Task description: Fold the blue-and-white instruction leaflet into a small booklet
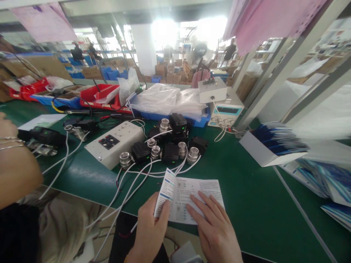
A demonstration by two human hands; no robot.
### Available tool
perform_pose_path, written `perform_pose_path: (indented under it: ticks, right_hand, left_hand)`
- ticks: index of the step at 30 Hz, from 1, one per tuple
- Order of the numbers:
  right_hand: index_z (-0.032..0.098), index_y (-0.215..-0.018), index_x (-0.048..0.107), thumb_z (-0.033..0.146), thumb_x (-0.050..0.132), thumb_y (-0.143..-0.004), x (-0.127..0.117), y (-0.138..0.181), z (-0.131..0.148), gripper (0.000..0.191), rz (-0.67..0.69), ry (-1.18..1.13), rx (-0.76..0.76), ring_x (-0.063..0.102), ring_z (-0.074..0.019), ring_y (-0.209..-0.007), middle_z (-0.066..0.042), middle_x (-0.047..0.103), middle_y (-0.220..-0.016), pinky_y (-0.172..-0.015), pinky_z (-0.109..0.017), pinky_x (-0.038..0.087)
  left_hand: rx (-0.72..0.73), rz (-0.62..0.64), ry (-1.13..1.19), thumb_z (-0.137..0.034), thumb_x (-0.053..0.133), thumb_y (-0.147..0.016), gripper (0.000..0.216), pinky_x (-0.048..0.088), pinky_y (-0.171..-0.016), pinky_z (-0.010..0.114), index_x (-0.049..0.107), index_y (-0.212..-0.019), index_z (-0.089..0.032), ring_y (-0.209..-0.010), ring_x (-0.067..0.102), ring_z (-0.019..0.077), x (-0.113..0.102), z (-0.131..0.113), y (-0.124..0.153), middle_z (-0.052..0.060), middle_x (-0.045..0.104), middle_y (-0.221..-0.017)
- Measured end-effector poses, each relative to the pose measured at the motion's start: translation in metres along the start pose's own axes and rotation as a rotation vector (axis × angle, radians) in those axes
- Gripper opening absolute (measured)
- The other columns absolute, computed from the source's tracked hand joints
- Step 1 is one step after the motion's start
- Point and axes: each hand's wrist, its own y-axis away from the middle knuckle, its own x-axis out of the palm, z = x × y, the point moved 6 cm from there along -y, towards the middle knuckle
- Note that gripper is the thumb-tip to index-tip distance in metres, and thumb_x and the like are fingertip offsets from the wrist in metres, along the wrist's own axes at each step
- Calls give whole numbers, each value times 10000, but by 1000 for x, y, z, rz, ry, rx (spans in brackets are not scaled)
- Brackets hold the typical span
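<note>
A printed leaflet (182,190) lies unfolded at the front edge of the green table, with its left panel raised. My left hand (153,221) pinches that raised panel between thumb and fingers. Flat on the right-hand page rests my right hand (212,223), its fingers spread. Just beyond the leaflet sits a group of black motorised valves (171,152) with round metal fittings. White cables (131,182) trail from them over the table edge.
A white box of leaflets (263,157) stands at the right, near loose leaflet stacks (323,179). A grey switch box (117,142), red bins (101,95) and an instrument (227,111) lie farther back. A co-worker's arm (16,164) reaches in at left.
</note>
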Motion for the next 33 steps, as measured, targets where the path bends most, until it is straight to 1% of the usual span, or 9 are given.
perform_pose_path:
  ticks: [5,10,12,15,17,21,24,29,33]
  right_hand:
    - [197,-1152,730,-38,389,-909,2,2,0,480,-66,-48,99,529,-235,-1344,-27,665,-1329,-1176,-438,412]
    - [206,-1189,721,-23,444,-881,0,-1,1,473,9,3,2,546,-236,-1330,-24,658,-1341,-1140,-404,468]
    - [204,-1201,716,-17,445,-882,-2,-1,-2,473,11,3,0,536,-239,-1342,-28,653,-1349,-1152,-408,455]
    - [207,-1214,710,-17,437,-887,-1,-1,-2,481,19,4,-3,528,-233,-1349,-25,648,-1358,-1168,-403,436]
    - [201,-1182,719,-19,434,-887,2,0,-1,465,19,-5,5,531,-227,-1346,-27,660,-1339,-1174,-393,428]
    - [184,-1150,732,1,418,-874,7,4,-1,456,-75,-110,100,535,-232,-1338,-67,674,-1306,-1188,-413,405]
    - [209,-1169,731,15,415,-886,10,6,-2,467,-126,-196,162,520,-227,-1352,-57,655,-1343,-1217,-414,345]
    - [224,-1110,740,19,422,-903,8,4,-2,431,-131,-170,123,523,-185,-1348,-27,673,-1315,-1243,-321,261]
    - [245,-1068,743,36,409,-923,6,13,-2,419,-196,-133,89,563,-173,-1305,-15,714,-1222,-1238,-313,276]
  left_hand:
    - [21,5,5,-327,535,-930,249,586,-673,221,734,-888,-182,-758,747,177,0,-2,0,44,768,-829]
    - [38,27,44,-333,564,-948,219,595,-688,201,727,-911,-191,-730,736,150,0,-4,1,24,763,-829]
    - [77,62,81,-357,567,-966,238,611,-722,203,729,-1006,-189,-794,751,156,0,-7,3,47,778,-917]
    - [232,86,93,-376,461,-1029,342,624,-828,224,702,-1181,-188,-961,758,167,-2,-16,6,84,776,-1083]
    - [329,84,31,-321,401,-1053,353,620,-894,245,705,-1180,-193,-1017,749,162,0,-19,7,83,775,-1098]
    - [489,47,-193,-203,475,-1025,264,638,-914,309,738,-1034,-194,-987,755,166,14,-19,3,66,781,-1073]
    - [605,47,-355,-140,455,-1010,281,649,-926,374,723,-1088,-170,-1065,745,197,28,-18,0,83,771,-1146]
    - [685,99,-509,-59,405,-982,350,659,-924,391,695,-1161,-141,-1134,729,212,37,-18,1,93,756,-1212]
    - [735,99,-492,-92,392,-998,339,667,-909,392,696,-1145,-126,-1147,725,225,36,-25,7,103,757,-1210]
